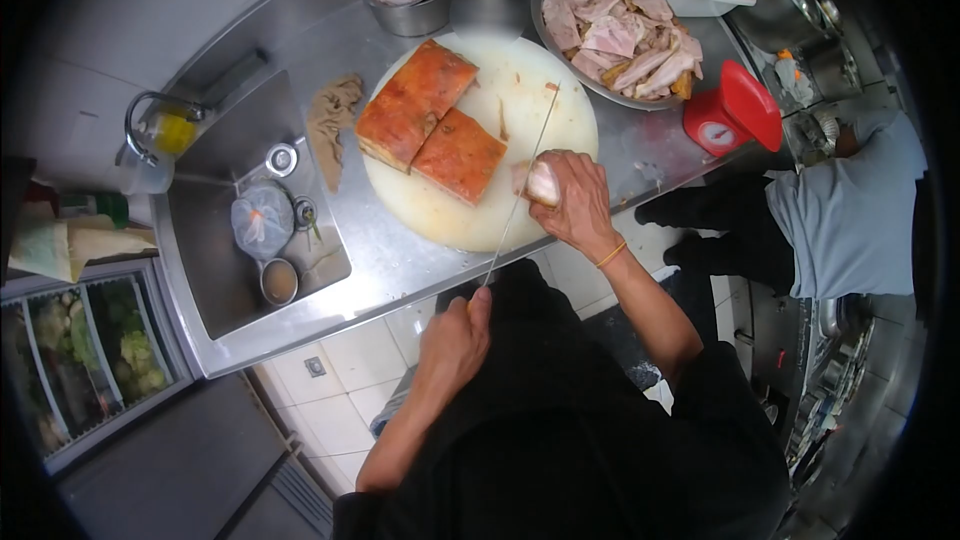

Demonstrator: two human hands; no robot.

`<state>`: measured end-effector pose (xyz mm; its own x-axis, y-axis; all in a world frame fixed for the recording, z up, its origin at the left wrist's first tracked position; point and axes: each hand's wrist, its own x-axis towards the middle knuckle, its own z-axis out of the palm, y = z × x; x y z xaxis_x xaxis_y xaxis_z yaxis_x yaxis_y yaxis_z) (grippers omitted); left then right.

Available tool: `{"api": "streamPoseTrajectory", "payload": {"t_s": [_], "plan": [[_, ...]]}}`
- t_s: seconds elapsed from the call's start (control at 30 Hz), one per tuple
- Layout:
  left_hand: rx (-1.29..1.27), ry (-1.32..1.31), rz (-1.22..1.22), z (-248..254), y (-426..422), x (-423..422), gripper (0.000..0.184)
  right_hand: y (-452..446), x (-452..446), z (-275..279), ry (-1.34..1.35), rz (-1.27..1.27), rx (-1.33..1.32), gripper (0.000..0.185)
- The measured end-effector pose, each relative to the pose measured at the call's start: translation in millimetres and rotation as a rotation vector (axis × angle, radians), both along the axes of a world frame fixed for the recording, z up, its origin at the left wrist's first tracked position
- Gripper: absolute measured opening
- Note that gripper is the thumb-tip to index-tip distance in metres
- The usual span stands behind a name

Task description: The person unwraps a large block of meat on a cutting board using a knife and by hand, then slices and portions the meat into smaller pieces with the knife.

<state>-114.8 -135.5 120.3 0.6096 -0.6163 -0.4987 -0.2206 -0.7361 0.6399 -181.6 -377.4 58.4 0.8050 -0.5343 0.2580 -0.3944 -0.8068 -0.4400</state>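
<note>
My left hand [455, 342] is closed round the handle of a long knife [515, 202], whose thin blade points away from me across the round white cutting board [430, 215]. My right hand [575, 202] grips a piece of pork [543, 185] at the board's right edge, its pale cut face turned toward the blade. Part of that piece is hidden under my fingers. I cannot tell whether the blade touches it. Left of the knife lie two slabs of roast pork with orange-brown skin, a larger slab [415, 100] and a smaller slab [460, 157], side by side.
Behind the board stand a large bowl of sliced meat [620, 35], several smaller metal bowls and a white tub [685, 2]. A red scale [735, 115] sits at the right. A brown cloth [333, 125] lies beside the sink [215, 290]. Another person [850, 205] stands at far right.
</note>
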Motion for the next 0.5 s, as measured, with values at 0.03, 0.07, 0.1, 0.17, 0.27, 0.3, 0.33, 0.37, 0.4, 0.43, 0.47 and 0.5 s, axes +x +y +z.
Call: {"api": "streamPoseTrajectory", "payload": {"t_s": [0.03,0.07,0.1,0.17,0.27,0.3,0.33,0.37,0.4,0.43,0.47,0.5], "plan": [[0.019,-0.001,-0.009,4,6,-1,0.057,0,0,-1,-0.011,0.000,-0.005,0.052],[0.039,-0.002,-0.018,7,9,-2,0.057,0,1,-2,-0.021,0.000,-0.009,0.052],[0.045,-0.005,-0.021,10,11,-1,0.057,0,1,-2,-0.030,0.000,-0.012,0.052],[0.058,-0.010,-0.025,14,14,-2,0.057,0,1,0,-0.034,-0.003,0.006,0.051],[-0.062,-0.063,-0.026,-4,0,1,0.058,0,2,-1,-0.041,-0.006,0.014,0.050],[-0.083,-0.089,-0.049,-15,-7,3,0.058,0,2,-1,-0.042,-0.008,0.013,0.049],[-0.104,-0.115,-0.071,-26,-17,6,0.057,0,2,-1,-0.054,-0.001,0.010,0.049],[-0.126,-0.141,-0.092,-33,-26,9,0.057,0,2,-1,-0.066,0.008,0.006,0.048],[-0.114,-0.129,-0.056,-33,-39,11,0.057,0,2,0,-0.077,0.017,0.002,0.048],[-0.102,-0.118,-0.020,-31,-53,14,0.056,1,2,1,-0.074,0.011,0.006,0.048],[-0.090,-0.106,0.015,-30,-58,15,0.056,2,3,2,-0.072,0.004,0.011,0.048],[-0.081,-0.106,0.015,-31,-58,15,0.056,2,3,2,-0.069,-0.005,0.017,0.047]]}}
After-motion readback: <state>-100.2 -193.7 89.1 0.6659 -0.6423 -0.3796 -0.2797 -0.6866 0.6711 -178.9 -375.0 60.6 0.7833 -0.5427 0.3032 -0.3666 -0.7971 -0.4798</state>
